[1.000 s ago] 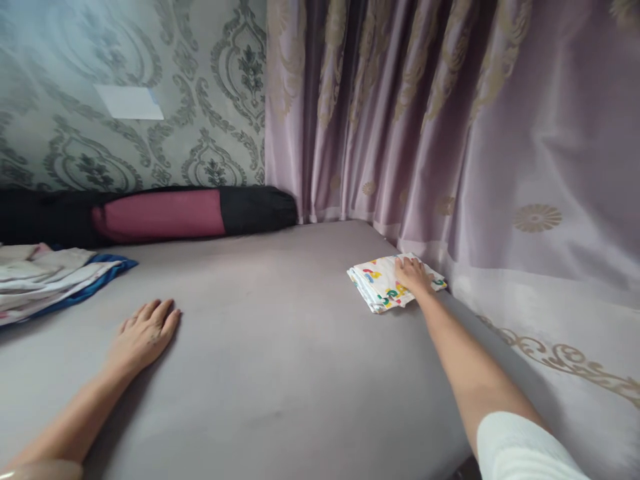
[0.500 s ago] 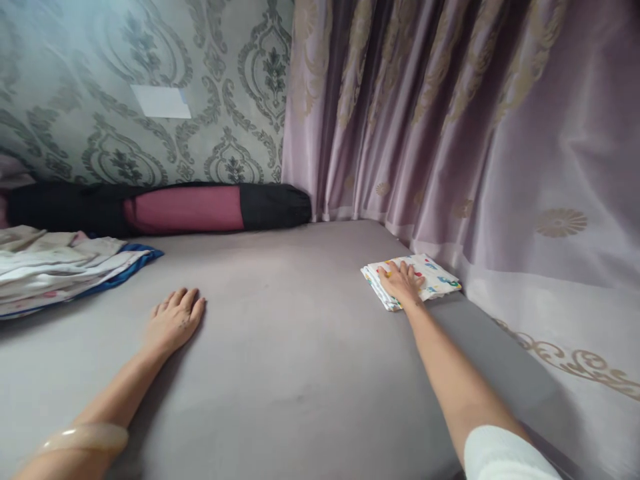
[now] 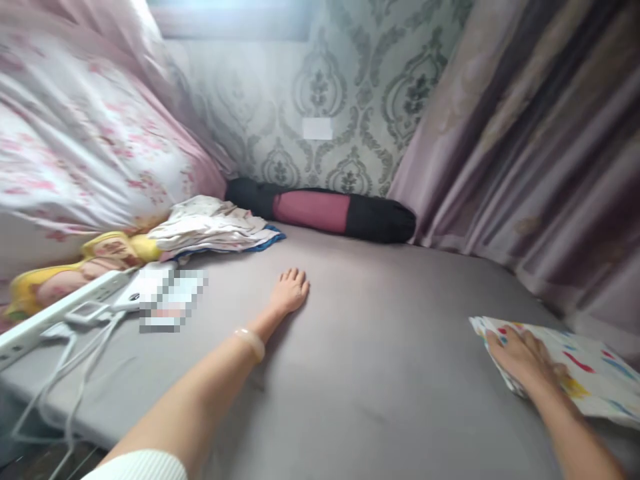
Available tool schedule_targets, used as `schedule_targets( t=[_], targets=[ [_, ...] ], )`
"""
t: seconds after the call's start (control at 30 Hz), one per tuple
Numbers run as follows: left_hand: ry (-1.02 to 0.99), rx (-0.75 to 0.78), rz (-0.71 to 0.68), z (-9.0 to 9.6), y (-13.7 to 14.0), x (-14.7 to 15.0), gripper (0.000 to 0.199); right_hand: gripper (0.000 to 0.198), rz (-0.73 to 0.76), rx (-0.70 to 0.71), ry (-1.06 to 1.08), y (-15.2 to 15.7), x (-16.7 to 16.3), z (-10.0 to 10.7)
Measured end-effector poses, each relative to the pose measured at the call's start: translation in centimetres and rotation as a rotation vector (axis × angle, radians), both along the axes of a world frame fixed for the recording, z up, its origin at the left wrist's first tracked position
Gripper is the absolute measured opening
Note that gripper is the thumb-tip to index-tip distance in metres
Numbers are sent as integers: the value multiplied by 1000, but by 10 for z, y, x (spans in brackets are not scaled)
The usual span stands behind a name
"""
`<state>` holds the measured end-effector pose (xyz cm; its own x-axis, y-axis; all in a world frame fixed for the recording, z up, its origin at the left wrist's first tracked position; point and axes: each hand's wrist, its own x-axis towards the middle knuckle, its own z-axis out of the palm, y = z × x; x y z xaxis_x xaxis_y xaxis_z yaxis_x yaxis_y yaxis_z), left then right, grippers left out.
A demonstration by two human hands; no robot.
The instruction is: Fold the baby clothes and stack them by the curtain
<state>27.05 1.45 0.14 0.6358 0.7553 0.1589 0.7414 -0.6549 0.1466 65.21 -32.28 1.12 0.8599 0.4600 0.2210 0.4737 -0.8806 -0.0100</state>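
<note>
My left hand (image 3: pixel 293 291) lies palm down on the grey bed sheet (image 3: pixel 350 373), holding nothing, its fingers stretched forward. A pale bangle circles that wrist. At the right, my right hand (image 3: pixel 523 360) is on a folded white cloth (image 3: pixel 590 370) with red, blue and yellow print. Its fingers are bent over the upper face near the left end and appear to grip it; the fingertips are partly hidden and slightly blurred. The cloth's layered edge shows at the left, and its right end reaches the picture's edge.
A black and maroon bolster (image 3: pixel 313 211) lies along the wall. Left of it are a heap of white cloths (image 3: pixel 210 227) with blue edging, a yellow item (image 3: pixel 45 280), a power strip (image 3: pixel 65 310) and white cables (image 3: pixel 83 373). Curtains (image 3: pixel 480 167) hang at the right.
The view has swung left, bringing the power strip and yellow item in. The folded cloth, with my right hand on it, now appears larger and nearer. My left hand stays flat on the sheet.
</note>
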Motion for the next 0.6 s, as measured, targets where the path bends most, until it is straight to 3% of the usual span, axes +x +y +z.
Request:
schedule_targets(
  t=[0.13, 0.4, 0.6],
  targets=[
    [-12, 26, 20, -2, 2, -1, 48, 68, 100, -18, 3, 37, -41, -18],
    [-50, 45, -22, 0, 6, -2, 40, 63, 561, -76, 101, 118, -170, -24],
    [-370, -415, -75, 26, 34, -24, 20, 62, 744, -89, 123, 142, -228, -20]
  ],
)
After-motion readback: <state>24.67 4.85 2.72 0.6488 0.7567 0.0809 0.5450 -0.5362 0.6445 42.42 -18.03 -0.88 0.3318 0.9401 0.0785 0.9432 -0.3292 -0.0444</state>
